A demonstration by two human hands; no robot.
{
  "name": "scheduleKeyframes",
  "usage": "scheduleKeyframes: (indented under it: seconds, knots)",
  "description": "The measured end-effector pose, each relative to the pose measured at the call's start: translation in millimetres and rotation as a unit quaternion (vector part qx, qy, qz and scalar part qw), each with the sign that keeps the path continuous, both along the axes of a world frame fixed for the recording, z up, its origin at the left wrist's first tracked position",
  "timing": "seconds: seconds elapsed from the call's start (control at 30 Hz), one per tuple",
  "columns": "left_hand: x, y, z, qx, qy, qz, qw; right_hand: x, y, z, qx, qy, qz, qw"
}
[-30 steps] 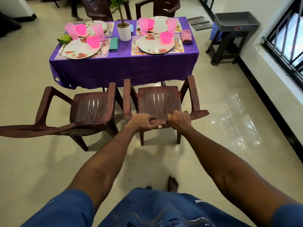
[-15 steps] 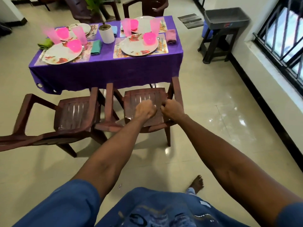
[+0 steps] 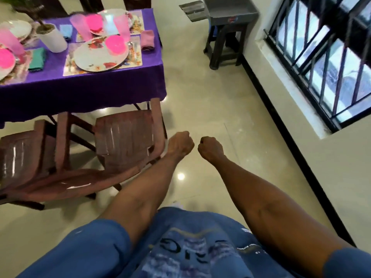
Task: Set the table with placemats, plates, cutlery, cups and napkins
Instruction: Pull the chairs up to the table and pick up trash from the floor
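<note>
The table (image 3: pixel 84 91) at upper left wears a purple cloth and carries placemats, plates, pink cups and folded napkins. Nearest is a floral plate (image 3: pixel 94 59) on a placemat (image 3: pixel 136 61), with a pink bowl (image 3: pixel 116 44) on it and a mauve napkin (image 3: pixel 148 40) beside it. A teal napkin (image 3: pixel 37 59) lies further left. A brown plastic chair (image 3: pixel 128 135) stands tucked against the table. My left hand (image 3: pixel 180 144) and my right hand (image 3: pixel 210 149) hover over the floor right of that chair, both fisted and holding nothing.
A second brown chair (image 3: pixel 26 157) stands left of the first. A white pot with a plant (image 3: pixel 52 39) sits mid-table. A grey stool with a tub (image 3: pixel 230 23) stands by the wall, near a barred window (image 3: pixel 325 57). Tiled floor spreads to the right.
Both hands have let go of the chair back and now hang fisted to its right. The view has swung right, and the chair sits closer under the table.
</note>
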State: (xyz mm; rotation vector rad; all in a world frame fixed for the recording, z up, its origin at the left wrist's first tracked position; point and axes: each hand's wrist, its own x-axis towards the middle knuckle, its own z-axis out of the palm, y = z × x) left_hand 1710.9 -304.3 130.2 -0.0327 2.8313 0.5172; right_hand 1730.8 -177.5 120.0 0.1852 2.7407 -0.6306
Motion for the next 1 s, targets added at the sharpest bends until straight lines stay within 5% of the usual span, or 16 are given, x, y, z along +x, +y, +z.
scheduleKeyframes:
  seconds: [0.33, 0.73, 1.0]
  knots:
    - [-87, 71, -70, -0.078, -0.134, -0.108, 0.982, -100, 70, -56, 0.026, -0.092, 0.036, 0.995]
    - [-370, 113, -70, -0.088, -0.161, -0.105, 0.977, -383, 118, -36, 0.024, -0.113, 0.054, 0.992]
    - [-550, 118, -99, -0.089, -0.204, -0.042, 0.974, -591, 139, -63, 0.060, -0.187, 0.179, 0.964]
